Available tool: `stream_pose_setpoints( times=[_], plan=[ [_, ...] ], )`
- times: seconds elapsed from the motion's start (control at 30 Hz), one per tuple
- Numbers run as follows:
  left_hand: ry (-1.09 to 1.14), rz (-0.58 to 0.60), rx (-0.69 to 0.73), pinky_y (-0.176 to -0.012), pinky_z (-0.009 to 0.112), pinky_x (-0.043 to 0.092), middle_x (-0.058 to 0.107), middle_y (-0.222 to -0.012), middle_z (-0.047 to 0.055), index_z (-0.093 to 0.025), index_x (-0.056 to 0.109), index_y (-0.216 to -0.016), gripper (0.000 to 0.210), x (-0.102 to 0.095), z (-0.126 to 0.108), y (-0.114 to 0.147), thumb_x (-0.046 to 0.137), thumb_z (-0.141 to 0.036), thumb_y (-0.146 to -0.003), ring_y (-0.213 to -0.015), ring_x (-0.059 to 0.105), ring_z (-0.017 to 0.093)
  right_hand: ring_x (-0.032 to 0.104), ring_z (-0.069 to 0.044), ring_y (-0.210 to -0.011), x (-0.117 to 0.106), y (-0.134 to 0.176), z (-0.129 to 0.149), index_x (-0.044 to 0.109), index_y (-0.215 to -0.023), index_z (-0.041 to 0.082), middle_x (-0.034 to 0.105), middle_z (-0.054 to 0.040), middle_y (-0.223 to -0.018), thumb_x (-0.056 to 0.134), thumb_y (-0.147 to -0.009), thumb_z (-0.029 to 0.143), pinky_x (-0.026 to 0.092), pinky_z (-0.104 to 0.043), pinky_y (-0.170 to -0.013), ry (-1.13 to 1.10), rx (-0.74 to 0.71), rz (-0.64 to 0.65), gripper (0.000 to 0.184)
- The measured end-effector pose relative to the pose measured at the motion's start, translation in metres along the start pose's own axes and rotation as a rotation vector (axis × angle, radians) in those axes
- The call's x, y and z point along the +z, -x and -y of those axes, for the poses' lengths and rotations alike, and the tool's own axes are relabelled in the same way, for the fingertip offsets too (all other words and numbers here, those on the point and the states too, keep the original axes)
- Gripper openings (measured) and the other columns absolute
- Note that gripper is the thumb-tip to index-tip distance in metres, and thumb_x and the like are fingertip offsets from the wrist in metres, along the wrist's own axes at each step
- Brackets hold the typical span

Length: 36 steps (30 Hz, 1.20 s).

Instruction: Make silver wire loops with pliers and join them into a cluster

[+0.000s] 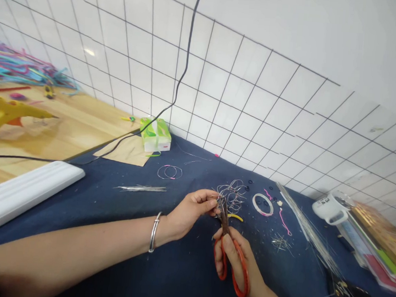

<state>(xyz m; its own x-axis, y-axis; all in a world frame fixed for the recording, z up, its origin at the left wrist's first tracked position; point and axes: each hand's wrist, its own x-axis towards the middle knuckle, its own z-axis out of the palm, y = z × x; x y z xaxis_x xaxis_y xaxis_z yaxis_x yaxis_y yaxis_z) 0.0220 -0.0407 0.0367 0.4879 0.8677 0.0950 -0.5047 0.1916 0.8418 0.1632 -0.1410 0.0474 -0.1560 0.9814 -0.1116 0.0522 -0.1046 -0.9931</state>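
Note:
My right hand (244, 259) is wrapped round the orange handles of a pair of scissors (225, 222). Their dark blades point away from me, up to the fingertips of my left hand (187, 212). That hand pinches a thin wire, mostly hidden by the fingers and blades. Just beyond the blade tips lies a tangle of wire loops (237, 191) on the dark blue cloth. A yellow-handled tool (235, 217) shows partly behind the scissors. To the right are a white and pink ring (263, 205) and a scatter of short wire bits (281, 242).
A bundle of straight wires (310, 230) runs along the right, near a white mug (331, 208) and pliers (340, 290). Left are a power strip (27, 198), wire pieces (142, 188) and a yellow glue gun (10, 116). A tissue pack (155, 138) stands by the tiled wall, crossed by a black cable (181, 77).

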Motion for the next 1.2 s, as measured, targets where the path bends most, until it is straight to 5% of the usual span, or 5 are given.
stream_pose_setpoints(
  times=[0.5,0.9,1.2],
  plan=[
    [0.069,0.034,-0.092,-0.066,0.026,0.04,0.058,-0.074,0.002,-0.015,0.057,-0.095,0.019,0.005,-0.002,0.006,0.061,-0.021,-0.078,-0.069,0.056,0.012,0.043,-0.005,-0.041,0.004,0.001,-0.006,0.045,-0.097,0.017,0.045,0.005,-0.057,0.043,-0.086,0.044,0.035,-0.015,-0.037,-0.003,-0.033,-0.112,0.03],
    [-0.035,0.068,0.043,-0.068,0.027,0.041,0.055,-0.069,-0.001,-0.02,0.051,-0.105,0.026,0.002,-0.008,0.002,0.059,-0.023,-0.08,-0.067,0.053,0.012,0.042,-0.005,-0.039,-0.002,-0.002,-0.016,0.047,-0.097,0.018,0.044,0.0056,-0.056,0.044,-0.083,0.048,0.035,-0.016,-0.037,0.231,0.009,-0.107,0.034],
    [0.078,0.103,-0.103,-0.067,0.029,0.042,0.058,-0.075,0.003,-0.017,0.058,-0.093,0.016,0.002,-0.01,0.003,0.056,-0.024,-0.078,-0.068,0.055,0.014,0.039,-0.007,-0.042,-0.005,-0.004,-0.013,0.053,-0.093,0.017,0.042,0.0051,-0.054,0.049,-0.081,0.047,0.036,-0.018,-0.042,0.447,-0.041,-0.156,0.032]
  ],
)
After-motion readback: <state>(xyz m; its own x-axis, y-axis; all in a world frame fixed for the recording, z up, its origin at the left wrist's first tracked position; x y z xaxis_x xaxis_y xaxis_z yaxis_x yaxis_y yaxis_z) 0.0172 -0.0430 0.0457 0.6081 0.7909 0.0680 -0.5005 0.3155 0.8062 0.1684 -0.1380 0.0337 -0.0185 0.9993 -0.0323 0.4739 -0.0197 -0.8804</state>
